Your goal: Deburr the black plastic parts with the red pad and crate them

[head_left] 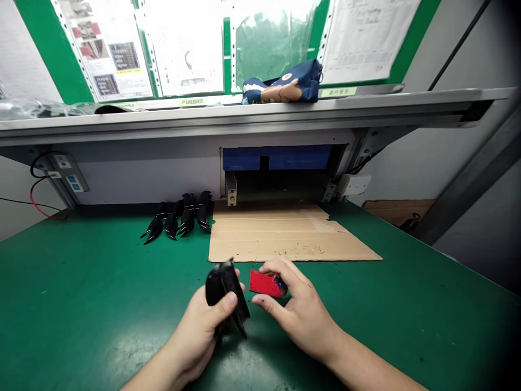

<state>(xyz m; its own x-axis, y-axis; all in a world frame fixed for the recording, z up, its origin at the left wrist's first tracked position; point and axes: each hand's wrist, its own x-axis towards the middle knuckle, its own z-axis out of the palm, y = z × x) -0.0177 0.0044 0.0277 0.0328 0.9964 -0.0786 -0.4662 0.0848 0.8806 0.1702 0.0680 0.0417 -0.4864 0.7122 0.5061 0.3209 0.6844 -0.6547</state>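
A glossy black curved plastic part (pixel 225 288) is gripped in my left hand (pixel 205 320), its thumb pressed across the front. Just to the right, my right hand (pixel 303 307) curls around a small red rectangular flat piece (pixel 264 283). The red piece's right end goes in among the fingers, beside something dark with blue specks that I cannot make out. My right thumb stands a little apart from the red piece's lower edge. The two hands are close together but not touching, above the green tabletop (pixel 122 304).
Several similar black plastic parts (pixel 179 217) lie at the back left of the table. A flat cardboard sheet (pixel 285 233) lies beyond my hands, before an open compartment (pixel 280 184). Overhead, a shelf (pixel 183 119) carries a dark blue pouch (pixel 285 84). A power outlet (pixel 71 172) is at left.
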